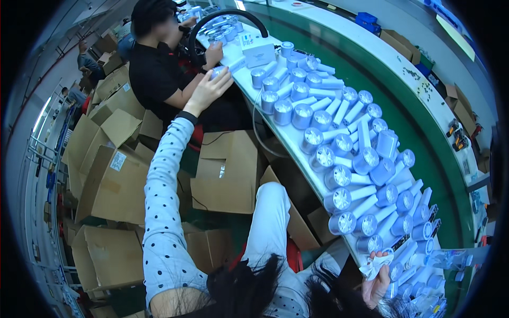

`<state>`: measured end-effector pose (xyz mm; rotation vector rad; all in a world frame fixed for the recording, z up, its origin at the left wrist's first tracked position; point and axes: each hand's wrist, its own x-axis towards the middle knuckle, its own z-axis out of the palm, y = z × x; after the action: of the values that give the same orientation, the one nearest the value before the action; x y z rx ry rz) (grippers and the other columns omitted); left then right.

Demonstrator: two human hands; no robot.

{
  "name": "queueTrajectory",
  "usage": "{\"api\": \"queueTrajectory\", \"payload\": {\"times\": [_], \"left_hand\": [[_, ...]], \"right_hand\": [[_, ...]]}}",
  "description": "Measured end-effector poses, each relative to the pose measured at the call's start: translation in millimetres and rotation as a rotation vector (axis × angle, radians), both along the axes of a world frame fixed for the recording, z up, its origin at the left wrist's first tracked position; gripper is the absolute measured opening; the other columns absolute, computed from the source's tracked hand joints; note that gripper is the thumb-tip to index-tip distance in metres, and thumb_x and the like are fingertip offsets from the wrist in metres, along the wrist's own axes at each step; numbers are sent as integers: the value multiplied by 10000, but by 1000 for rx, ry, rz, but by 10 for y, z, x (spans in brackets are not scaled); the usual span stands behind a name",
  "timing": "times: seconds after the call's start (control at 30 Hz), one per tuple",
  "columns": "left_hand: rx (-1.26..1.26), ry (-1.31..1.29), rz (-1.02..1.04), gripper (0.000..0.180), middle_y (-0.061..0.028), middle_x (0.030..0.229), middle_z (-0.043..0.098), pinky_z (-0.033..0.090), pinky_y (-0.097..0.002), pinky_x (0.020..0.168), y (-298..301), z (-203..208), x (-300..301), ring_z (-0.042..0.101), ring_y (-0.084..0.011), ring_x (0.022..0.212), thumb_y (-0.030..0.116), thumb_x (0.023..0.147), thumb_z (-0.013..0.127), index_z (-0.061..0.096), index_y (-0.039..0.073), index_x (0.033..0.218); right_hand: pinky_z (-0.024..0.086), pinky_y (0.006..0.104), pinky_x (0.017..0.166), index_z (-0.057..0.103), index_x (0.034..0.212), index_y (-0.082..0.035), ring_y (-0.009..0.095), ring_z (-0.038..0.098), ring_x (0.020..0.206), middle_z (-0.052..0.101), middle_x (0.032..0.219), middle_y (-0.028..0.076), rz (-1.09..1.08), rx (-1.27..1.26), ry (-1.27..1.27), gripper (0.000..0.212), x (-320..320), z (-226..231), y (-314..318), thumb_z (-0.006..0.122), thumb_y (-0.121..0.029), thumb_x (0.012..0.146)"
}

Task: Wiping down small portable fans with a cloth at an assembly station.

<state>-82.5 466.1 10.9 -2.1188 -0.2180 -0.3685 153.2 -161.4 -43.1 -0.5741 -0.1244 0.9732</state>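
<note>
My left arm is stretched far out to the table's far end. There my left hand (pixel 210 91) is closed on the round head of a light-blue handheld fan (pixel 236 65), whose handle points to the right. At the lower right, by the table's near edge, my right hand (pixel 375 286) pinches a crumpled white cloth (pixel 375 265). Close beside it lie more light-blue fans (pixel 369 243), with round heads and straight handles. Rows of the same fans (pixel 322 121) cover the table (pixel 297 146) between my two hands, most with their clear, bladed faces toward me.
A person in black (pixel 159 69) sits at the far left, near a black curved tube (pixel 229 11) and a white box (pixel 259 52). Open cardboard boxes (pixel 225 172) crowd the floor on my left. A green conveyor belt (pixel 366 69) runs behind the table.
</note>
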Motion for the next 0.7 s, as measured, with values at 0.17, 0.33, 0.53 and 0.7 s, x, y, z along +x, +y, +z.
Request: {"api": "queueTrajectory", "payload": {"times": [0.17,0.33,0.53,0.7], "left_hand": [[123,160,38,293,-29,1161,517,394,-376,898,462,-412,366,383,-177,1219,187,788,513,573,99,1061],[133,184,54,289,-36,1157,514,397,-376,896,682,-614,529,390,-187,1212,183,794,508,563,100,1066],[81,165,71,254,-55,1233,464,392,-385,911,777,-700,731,398,-195,1214,168,808,490,508,119,1057],[-125,67,141,298,-104,1282,433,373,-361,939,845,-879,734,383,-224,1239,120,787,509,506,98,1084]], "right_hand": [[403,414,990,388,1290,-38,287,444,1202,494,1257,145,-87,-149,-39,387,120,-255,-280,458,-67,911],[395,375,886,388,1289,-27,253,446,1088,502,1210,136,-100,-280,-2,387,242,-327,-127,462,-84,913],[376,296,685,395,1285,-23,182,453,857,519,1114,114,-66,-484,-13,381,192,-44,37,459,-112,920],[361,230,517,401,1282,-20,124,459,665,533,1035,96,-20,-654,-20,378,82,221,164,456,-135,926]]}}
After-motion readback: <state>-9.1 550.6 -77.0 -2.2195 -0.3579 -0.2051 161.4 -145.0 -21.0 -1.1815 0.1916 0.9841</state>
